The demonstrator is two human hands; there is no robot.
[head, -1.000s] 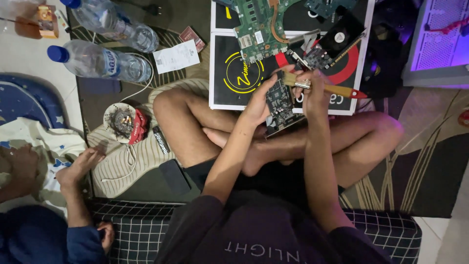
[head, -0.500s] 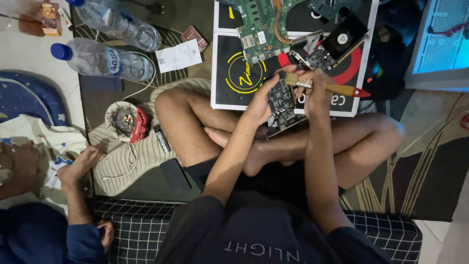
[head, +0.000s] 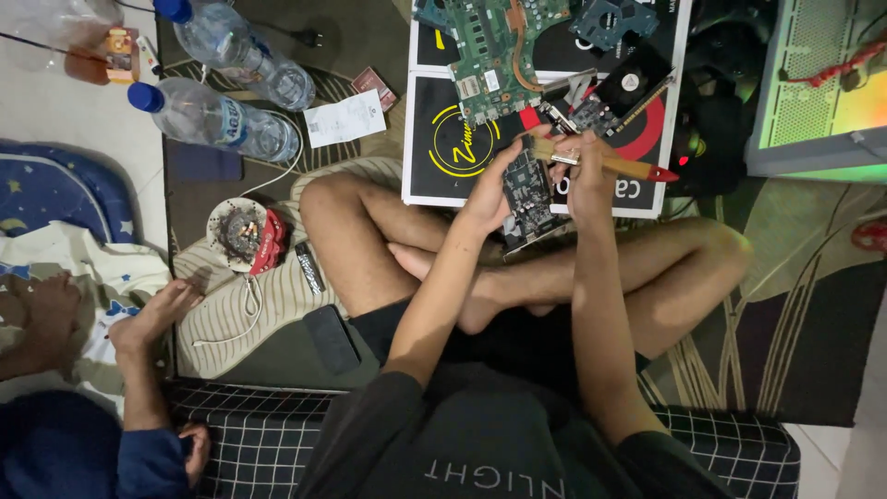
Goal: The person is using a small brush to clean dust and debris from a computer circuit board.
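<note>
I sit cross-legged on the floor. My left hand [head: 490, 189] grips a dark circuit card [head: 528, 199] by its left edge, holding it above my shins. My right hand [head: 591, 176] is closed around a wooden-handled brush with a red end [head: 628, 168], its bristle end lying against the top of the card. Both hands are close together over the near edge of a flat black-and-white box [head: 443, 152].
On the box lie a green motherboard [head: 494, 46], a small fan [head: 628, 83] and other boards. Two plastic water bottles [head: 222, 115] lie at the upper left, an ashtray [head: 242, 236] and a dark phone [head: 331, 337] near my left knee. Another person's hand [head: 152, 314] rests at the left.
The hands stay together on the card and brush with only small shifts. The other person's hand at the left barely moves.
</note>
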